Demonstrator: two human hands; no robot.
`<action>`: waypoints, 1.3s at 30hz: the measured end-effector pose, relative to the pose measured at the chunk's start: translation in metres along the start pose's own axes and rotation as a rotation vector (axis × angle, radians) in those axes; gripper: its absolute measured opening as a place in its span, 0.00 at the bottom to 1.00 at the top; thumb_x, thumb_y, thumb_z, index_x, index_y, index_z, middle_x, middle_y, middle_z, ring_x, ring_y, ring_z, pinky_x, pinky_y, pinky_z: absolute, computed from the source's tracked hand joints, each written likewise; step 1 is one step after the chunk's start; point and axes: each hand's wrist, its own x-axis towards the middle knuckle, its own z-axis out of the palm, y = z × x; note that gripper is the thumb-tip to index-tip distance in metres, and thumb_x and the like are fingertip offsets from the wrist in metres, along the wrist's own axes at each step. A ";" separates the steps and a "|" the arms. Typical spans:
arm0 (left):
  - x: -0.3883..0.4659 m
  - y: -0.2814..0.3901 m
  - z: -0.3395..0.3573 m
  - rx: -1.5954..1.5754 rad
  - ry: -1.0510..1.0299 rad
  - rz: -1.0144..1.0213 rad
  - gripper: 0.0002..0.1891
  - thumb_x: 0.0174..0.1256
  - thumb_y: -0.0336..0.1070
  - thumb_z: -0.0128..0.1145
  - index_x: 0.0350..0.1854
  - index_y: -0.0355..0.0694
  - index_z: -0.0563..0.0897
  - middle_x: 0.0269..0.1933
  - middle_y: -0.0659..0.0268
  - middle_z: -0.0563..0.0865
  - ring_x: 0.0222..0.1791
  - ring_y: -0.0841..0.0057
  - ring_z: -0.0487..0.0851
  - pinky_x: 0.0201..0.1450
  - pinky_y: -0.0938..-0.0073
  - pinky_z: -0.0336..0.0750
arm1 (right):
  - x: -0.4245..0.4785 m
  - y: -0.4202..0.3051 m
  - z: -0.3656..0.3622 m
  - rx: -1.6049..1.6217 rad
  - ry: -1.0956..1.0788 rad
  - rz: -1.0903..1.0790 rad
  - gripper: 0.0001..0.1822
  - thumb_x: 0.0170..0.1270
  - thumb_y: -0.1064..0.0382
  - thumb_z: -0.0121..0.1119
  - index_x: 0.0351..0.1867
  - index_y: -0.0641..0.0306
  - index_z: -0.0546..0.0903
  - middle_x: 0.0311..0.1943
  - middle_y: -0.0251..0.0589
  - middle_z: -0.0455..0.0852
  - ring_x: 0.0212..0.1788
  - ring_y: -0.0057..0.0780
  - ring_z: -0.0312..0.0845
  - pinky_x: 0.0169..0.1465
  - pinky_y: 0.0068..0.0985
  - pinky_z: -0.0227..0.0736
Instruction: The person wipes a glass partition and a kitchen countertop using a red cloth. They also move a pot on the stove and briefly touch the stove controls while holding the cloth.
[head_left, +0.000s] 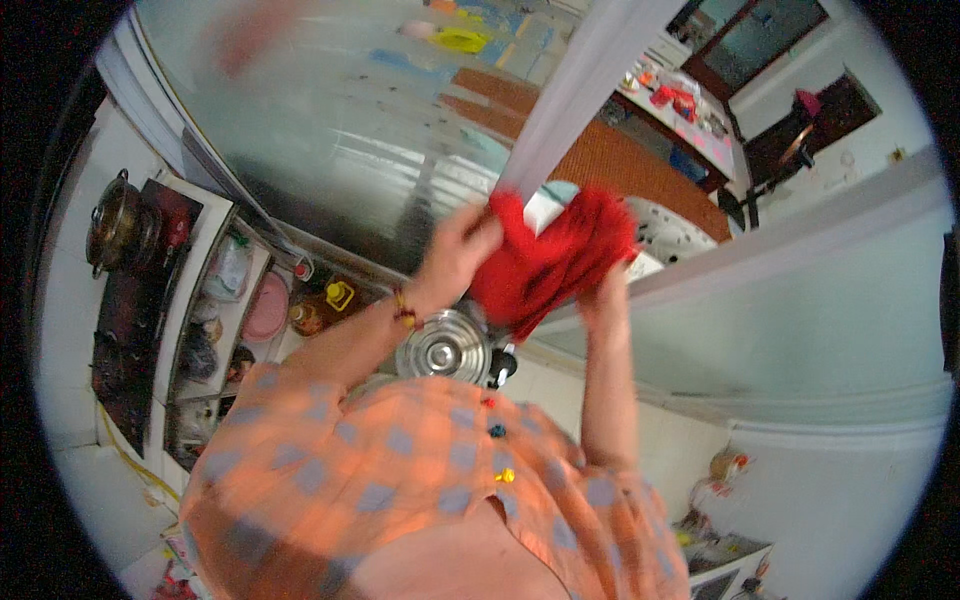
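A bunched red cloth (551, 259) hangs between my two hands, pressed close to the edge of a sliding glass door's frame (562, 97). My left hand (461, 251) grips the cloth at its left side, with a beaded bracelet (406, 309) on the wrist. At the cloth's right lower edge, my right hand (606, 292) has hold of it, its fingers partly hidden behind the fabric. Motion blurs both hands and the cloth. Below the cloth, in front of my body, sits a round shiny metal pot lid (442, 354).
Frosted glass panels (315, 135) stand ahead and to the right. At left, a stove (124, 337) carries a glass-lidded pot (112, 232) above open shelves with bags and a pink basin (265, 306). Oil bottles (306, 319) stand nearby. Beyond the doorway is a cluttered table (705, 120).
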 end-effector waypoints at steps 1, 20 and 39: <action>0.025 0.020 -0.009 0.204 0.142 0.120 0.13 0.71 0.38 0.54 0.50 0.36 0.80 0.45 0.67 0.85 0.48 0.80 0.79 0.53 0.71 0.74 | 0.015 -0.030 0.037 -0.154 -0.020 -0.165 0.31 0.71 0.39 0.49 0.68 0.54 0.68 0.64 0.35 0.74 0.64 0.34 0.71 0.68 0.37 0.64; 0.074 -0.042 -0.043 1.105 0.159 0.764 0.33 0.52 0.32 0.63 0.66 0.44 0.73 0.63 0.58 0.66 0.63 0.55 0.64 0.65 0.53 0.59 | 0.086 0.029 0.084 -0.966 0.173 -0.785 0.20 0.58 0.66 0.66 0.50 0.68 0.74 0.44 0.50 0.79 0.49 0.46 0.76 0.55 0.36 0.70; 0.214 0.211 -0.103 0.836 0.720 0.867 0.41 0.61 0.41 0.57 0.72 0.26 0.55 0.74 0.36 0.51 0.73 0.37 0.49 0.74 0.39 0.43 | 0.100 -0.123 0.318 -1.421 0.154 -1.471 0.13 0.61 0.65 0.64 0.46 0.67 0.79 0.41 0.47 0.82 0.45 0.43 0.77 0.53 0.36 0.70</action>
